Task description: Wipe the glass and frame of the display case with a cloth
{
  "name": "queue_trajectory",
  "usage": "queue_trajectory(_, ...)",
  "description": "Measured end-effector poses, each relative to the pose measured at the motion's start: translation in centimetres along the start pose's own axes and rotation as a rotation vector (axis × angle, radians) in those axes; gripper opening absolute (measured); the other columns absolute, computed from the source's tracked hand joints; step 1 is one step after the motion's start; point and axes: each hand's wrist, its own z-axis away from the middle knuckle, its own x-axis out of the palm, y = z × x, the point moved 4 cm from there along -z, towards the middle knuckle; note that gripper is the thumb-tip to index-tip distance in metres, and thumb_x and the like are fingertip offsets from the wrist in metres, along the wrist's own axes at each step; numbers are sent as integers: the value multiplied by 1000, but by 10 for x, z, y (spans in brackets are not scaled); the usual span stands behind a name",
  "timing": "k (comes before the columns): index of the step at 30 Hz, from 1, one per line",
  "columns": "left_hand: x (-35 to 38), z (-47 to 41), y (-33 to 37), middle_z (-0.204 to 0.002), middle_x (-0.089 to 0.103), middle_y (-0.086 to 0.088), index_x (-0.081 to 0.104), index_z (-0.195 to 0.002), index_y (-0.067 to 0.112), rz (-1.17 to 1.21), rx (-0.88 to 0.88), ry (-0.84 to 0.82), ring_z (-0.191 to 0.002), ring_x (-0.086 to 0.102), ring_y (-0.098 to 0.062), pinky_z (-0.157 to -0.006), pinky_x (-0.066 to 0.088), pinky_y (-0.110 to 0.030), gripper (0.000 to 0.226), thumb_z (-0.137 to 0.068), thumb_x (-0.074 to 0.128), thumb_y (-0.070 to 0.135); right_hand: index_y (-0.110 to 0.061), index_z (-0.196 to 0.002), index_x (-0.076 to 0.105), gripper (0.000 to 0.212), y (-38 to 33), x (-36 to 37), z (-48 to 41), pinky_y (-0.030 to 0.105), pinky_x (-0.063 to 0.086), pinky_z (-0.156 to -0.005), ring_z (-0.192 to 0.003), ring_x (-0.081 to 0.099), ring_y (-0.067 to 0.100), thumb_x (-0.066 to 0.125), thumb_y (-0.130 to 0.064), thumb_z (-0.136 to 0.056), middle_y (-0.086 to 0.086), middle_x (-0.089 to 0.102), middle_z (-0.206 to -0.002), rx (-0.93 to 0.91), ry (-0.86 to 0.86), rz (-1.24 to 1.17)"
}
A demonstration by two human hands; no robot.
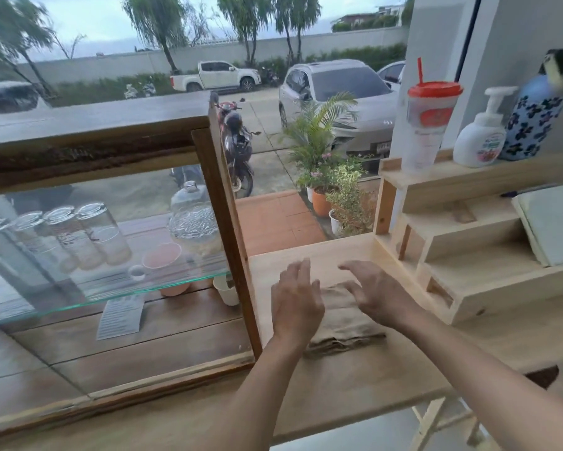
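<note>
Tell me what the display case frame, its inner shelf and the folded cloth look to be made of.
Display case frame: dark brown wood, worn; grain and pale chipped edges show. Inner shelf: clear glass, given the green-tinted edge and see-through surface. Folded cloth: tan woven fabric, matte, probably cotton or similar; soft creases and stacked layered folds show, though the weave is too blurred to confirm.

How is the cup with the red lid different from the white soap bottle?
The cup is tall and see-through; the soap bottle is shorter, rounder and solid white. The cup has a flat red lid with a red straw; the soap bottle has a white pump on top. Both stand upright on the wooden shelf.
</note>
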Motion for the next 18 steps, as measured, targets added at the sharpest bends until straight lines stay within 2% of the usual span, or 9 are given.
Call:
queue_trajectory(2,15,8,3,-150,46,-5,44,-145,15,-108,87,-152,-135,44,-24,-107,36,-43,45,-102,44,29,-15,-135,48,44,6,19,7,37,34,-110,-134,42,18,48,-27,-92,4,50,-141,-53,-94,104)
queue_trajectory(5,35,20,-12,-163,26,-3,31,-153,19,-230,14,-350,-149,25,-21,-117,19,-46,52,-104,34,37,-20,-148,25,56,23,47,18,37,18,-117,-146,16,10,35,-37,-96,-4,24,-158,-18,-305,302)
queue_trajectory(7,43,25,-22,-167,13,1,20,-157,19,-264,-49,-462,-153,12,-17,-121,8,-48,56,-106,28,40,-22,-152,14,58,29,53,22,39,11,-118,-147,4,7,28,-41,-98,-8,11,-160,3,-348,333)
queue_trajectory(12,44,28,-25,-168,-2,2,7,-159,17,-216,-48,-502,-154,-5,-14,-123,-9,-49,58,-108,23,39,-23,-152,7,59,32,53,23,40,7,-119,-146,-3,6,21,-44,-99,-9,2,-161,12,-346,330)
queue_trajectory(14,36,34,-21,-167,0,-2,11,-159,15,-130,-5,-391,-154,-4,-16,-125,-7,-48,58,-107,26,39,-22,-152,6,60,31,50,24,39,6,-119,-146,-4,5,21,-46,-99,-8,2,-161,14,-338,308)
queue_trajectory(15,27,40,-17,-167,9,-4,18,-157,14,-71,44,-287,-154,3,-16,-126,-2,-47,58,-106,28,39,-22,-152,6,61,30,48,24,39,5,-119,-145,-4,3,22,-47,-99,-8,3,-161,15,-324,273)
queue_trajectory(16,14,53,-12,-163,24,-5,31,-154,14,18,87,-196,-152,17,-15,-126,8,-46,54,-105,32,38,-21,-152,7,63,27,46,24,38,5,-119,-144,-5,1,24,-48,-98,-7,4,-161,16,-296,230)
queue_trajectory(17,0,73,-10,-153,45,-3,47,-145,16,118,139,-130,-144,37,-14,-123,26,-43,46,-104,38,36,-20,-152,9,64,23,41,25,37,6,-119,-142,-4,-1,27,-49,-97,-5,7,-161,9,-258,176)
queue_trajectory(18,-15,99,-6,-134,62,2,61,-127,19,194,235,-83,-124,57,-12,-109,45,-36,32,-103,45,32,-19,-152,14,66,18,32,27,37,8,-119,-142,1,-1,32,-49,-96,-3,13,-160,6,-194,108)
